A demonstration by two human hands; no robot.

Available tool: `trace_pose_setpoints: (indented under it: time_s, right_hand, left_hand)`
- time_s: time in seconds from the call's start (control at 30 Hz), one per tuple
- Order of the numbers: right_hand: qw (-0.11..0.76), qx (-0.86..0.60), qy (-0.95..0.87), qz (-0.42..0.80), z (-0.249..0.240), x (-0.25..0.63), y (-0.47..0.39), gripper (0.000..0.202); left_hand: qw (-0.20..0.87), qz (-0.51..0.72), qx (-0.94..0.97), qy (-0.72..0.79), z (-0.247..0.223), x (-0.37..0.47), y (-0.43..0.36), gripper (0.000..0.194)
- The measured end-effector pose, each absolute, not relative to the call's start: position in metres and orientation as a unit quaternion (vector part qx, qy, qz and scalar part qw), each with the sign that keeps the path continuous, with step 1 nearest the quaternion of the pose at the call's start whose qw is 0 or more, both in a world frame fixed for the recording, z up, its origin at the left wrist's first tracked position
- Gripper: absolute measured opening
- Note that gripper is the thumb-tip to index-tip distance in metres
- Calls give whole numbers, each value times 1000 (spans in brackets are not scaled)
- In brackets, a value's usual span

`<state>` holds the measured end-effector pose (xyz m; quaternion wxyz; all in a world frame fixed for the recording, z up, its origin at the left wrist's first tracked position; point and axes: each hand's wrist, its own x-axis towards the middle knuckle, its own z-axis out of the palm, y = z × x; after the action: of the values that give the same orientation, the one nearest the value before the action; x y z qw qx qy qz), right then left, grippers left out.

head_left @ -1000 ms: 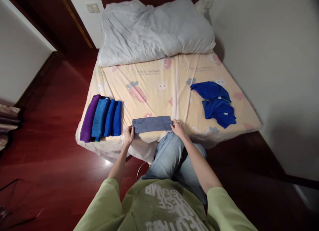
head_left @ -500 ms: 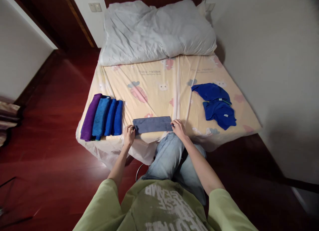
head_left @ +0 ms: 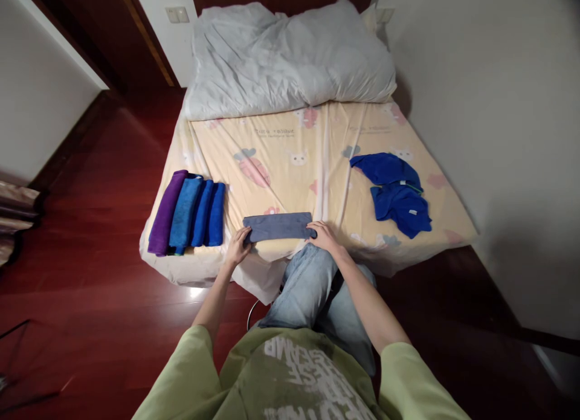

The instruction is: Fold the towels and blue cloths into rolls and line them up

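A grey-blue cloth [head_left: 278,226], folded into a long flat strip, lies near the front edge of the bed. My left hand [head_left: 238,246] grips its left end, fingers closed on the edge. At the right end, my right hand [head_left: 322,234] holds the lower corner between thumb and fingers. To the left lie a folded purple cloth [head_left: 167,214], a lighter blue cloth [head_left: 185,214] and two folded dark blue cloths [head_left: 202,213] [head_left: 216,214], side by side. Two crumpled blue cloths [head_left: 387,168] [head_left: 402,210] rest on the right side of the bed.
A large white quilt [head_left: 290,57] is bundled at the head of the bed, whose patterned yellow sheet [head_left: 290,178] hangs over the front edge. My jeans-clad knee [head_left: 301,275] is against that edge. A wall [head_left: 498,106] stands on the right.
Both hands have shifted slightly inward over the ends of the grey-blue cloth, with more of the fingers now on it. The cloth stays nearly in place.
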<state>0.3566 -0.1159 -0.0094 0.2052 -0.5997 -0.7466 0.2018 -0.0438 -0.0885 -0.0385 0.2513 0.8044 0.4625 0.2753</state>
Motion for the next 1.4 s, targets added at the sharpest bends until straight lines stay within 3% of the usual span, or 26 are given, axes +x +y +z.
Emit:
trace_pose_setpoints:
  time_s: [0.23,0.63,0.87,1.07,1.4]
  right_hand:
    - [162,-615,-748,188,-11,351,-109,49]
    - [239,-647,-701,181,-22,351,-99,48]
    - [376,-699,-548,263,-55,352,-75,39]
    - [389,-720,-506,271,-72,355,-57,43]
    - [392,-721,-511,257,-60,350,-58,45]
  left_hand:
    - [274,305,770,488,-42,-40,-78,64]
    - [272,329,682,593,-40,-32,-54,26]
    - [255,328,659,627,-34,-21,-27,32]
    - [232,334,644,649,-38,-16,-13,40]
    - [204,330,634,669,-40,-10,-14,31]
